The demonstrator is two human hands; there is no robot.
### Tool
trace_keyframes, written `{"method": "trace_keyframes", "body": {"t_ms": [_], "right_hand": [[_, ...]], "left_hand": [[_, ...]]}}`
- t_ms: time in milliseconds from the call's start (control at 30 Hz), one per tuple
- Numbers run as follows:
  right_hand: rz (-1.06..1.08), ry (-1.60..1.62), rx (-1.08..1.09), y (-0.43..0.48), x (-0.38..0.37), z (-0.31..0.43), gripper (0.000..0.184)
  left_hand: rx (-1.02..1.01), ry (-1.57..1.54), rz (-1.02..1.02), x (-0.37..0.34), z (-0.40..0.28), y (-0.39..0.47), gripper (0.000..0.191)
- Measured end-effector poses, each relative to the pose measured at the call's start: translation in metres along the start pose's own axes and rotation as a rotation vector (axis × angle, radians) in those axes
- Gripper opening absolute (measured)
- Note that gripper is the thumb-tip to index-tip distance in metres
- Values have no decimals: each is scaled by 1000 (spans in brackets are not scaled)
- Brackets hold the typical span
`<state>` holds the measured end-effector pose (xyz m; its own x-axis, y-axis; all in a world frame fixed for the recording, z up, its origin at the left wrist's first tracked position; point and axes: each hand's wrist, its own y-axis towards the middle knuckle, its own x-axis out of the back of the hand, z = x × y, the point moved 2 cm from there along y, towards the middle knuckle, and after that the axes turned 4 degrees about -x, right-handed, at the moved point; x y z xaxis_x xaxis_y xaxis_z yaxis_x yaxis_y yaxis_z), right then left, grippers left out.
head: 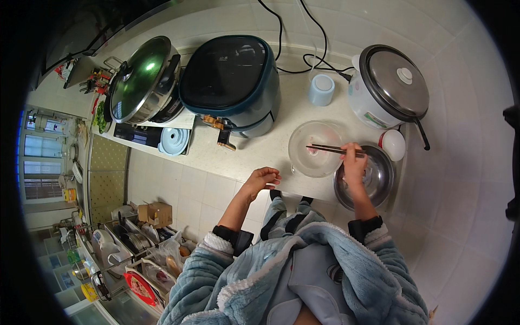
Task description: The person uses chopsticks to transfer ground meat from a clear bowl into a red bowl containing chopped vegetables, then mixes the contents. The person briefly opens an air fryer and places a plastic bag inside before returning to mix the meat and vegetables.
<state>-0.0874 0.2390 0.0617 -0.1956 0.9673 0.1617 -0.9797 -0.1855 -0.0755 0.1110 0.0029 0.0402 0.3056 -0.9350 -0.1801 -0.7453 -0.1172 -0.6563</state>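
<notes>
My right hand (354, 162) is closed around a pair of dark chopsticks (331, 149), whose tips reach into a translucent bowl (300, 162) on the counter. Near the tips lies a small pinkish piece (313, 151) in that bowl. Below my right wrist stands a stainless steel bowl (386, 183), partly hidden by the hand and forearm; its contents are hard to make out. My left hand (264, 180) hovers near the counter's front edge, left of the translucent bowl, fingers loosely bent and holding nothing.
A dark blue air fryer (231, 77) stands behind on the left, beside a lidded steel pan (140, 81). A rice cooker (378, 97) stands back right, a white and red container (393, 145) before it. A light blue cup-like device (321, 91) and black cables (294, 71) lie between the appliances.
</notes>
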Motion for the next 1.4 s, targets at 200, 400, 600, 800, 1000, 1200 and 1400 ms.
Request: {"method": "trace_keyframes", "body": {"t_ms": [200, 400, 600, 800, 1000, 1200, 1400], "right_hand": [[-251, 315, -261, 15, 18, -1, 24], [-218, 437, -285, 9, 33, 18, 25], [162, -87, -128, -12, 27, 58, 21], [172, -345, 72, -16, 25, 57, 21], [81, -311, 334, -14, 5, 41, 23], [47, -326, 88, -14, 14, 39, 25], [124, -455, 230, -19, 9, 46, 24]], "left_hand": [[-7, -3, -9, 11, -2, 0, 24], [-6, 5, 16, 10, -3, 8, 23], [7, 41, 62, -1, -5, 19, 24], [17, 87, 98, -11, -9, 23, 27], [32, 93, 103, -14, -4, 21, 28], [35, 75, 93, -14, 2, 19, 27], [40, 62, 87, -20, 5, 17, 26]]}}
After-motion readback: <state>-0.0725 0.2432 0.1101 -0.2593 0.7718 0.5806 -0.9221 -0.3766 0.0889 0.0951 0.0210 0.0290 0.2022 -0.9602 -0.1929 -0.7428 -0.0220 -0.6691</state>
